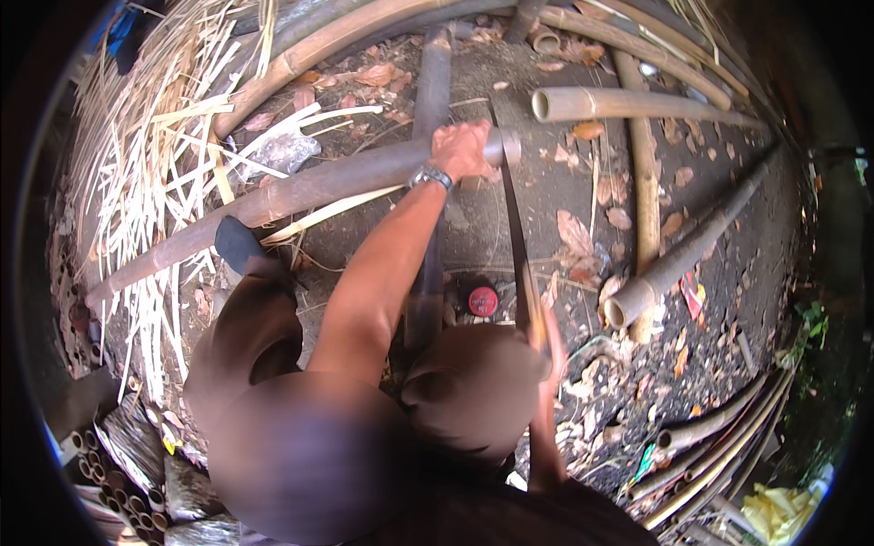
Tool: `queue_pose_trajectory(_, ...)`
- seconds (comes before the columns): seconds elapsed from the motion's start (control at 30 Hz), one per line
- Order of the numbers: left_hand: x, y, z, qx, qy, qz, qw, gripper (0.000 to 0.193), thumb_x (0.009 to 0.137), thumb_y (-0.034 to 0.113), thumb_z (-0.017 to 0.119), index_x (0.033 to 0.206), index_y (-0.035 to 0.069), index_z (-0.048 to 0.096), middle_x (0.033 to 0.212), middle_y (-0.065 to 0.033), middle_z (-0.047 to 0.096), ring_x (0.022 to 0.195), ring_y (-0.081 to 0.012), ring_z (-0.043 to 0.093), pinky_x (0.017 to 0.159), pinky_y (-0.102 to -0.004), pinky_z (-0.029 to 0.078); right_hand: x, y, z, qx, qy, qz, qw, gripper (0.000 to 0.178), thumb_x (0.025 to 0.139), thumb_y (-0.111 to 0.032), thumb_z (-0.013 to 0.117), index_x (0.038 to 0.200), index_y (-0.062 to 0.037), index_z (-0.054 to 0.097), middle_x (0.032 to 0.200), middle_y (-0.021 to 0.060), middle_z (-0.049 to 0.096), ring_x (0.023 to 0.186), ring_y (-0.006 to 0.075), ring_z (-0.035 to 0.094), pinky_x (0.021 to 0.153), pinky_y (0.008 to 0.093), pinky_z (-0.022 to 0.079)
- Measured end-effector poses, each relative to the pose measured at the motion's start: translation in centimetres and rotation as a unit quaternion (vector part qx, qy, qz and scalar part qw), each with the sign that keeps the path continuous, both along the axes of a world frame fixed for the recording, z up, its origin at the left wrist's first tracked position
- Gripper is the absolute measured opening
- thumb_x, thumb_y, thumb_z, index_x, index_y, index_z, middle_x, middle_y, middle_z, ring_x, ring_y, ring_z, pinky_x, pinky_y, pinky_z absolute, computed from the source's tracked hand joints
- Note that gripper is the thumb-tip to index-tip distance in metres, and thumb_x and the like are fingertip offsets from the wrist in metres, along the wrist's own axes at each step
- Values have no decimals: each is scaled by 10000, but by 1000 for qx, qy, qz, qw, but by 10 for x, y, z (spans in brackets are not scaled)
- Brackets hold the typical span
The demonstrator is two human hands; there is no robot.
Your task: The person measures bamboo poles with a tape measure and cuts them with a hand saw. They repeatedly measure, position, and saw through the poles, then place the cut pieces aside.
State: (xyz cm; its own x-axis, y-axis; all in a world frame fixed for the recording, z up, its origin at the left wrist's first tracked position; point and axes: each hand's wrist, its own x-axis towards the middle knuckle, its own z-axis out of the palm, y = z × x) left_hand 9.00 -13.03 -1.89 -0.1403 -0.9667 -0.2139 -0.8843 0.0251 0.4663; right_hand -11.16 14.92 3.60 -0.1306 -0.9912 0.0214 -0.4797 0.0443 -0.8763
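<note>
A thick bamboo pole [337, 180] lies slantwise on a crosswise bamboo support [431, 91]. My left hand [462, 150] is closed over the pole close to its right end, and a watch [430, 176] sits on that wrist. Just right of these fingers, the long dark blade of a handsaw [515, 214] crosses the pole a little short of its end. My right hand [550, 344], partly hidden behind my knee, is wrapped round the saw's handle. How deep the blade sits in the bamboo cannot be made out. My dark-covered left foot [238, 242] is against the pole.
Pale split bamboo strips [150, 218] are heaped at the left. A cut bamboo pole [628, 103] and a darker pole [683, 246] lie to the right, among dry leaves. A round red-topped container [482, 301] stands between my legs. More bamboo poles [719, 437] lie at lower right.
</note>
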Motion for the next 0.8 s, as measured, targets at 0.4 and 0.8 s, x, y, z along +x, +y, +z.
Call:
queue_pose_trajectory(0.4, -2, 10, 3, -6, -7, -1, 1000, 709, 541, 372, 899, 1105, 75, 590, 1047, -124, 691, 1010, -313, 669, 849, -435, 516, 42, -108, -23, -92, -4, -5, 996, 422, 925, -148, 587, 1326, -16, 567, 1100, 229, 682, 917, 176, 670, 796, 283, 513)
queue_pose_trajectory(0.8, -2, 5, -1, -19, -23, -6, 1000, 734, 548, 374, 885, 1145, 89, 566, 1033, -133, 699, 1027, -332, 664, 837, -448, 527, 65, -165, 4, 25, -8, -22, 999, 429, 939, -207, 565, 1333, -39, 562, 990, 245, 699, 817, 213, 666, 757, 349, 513)
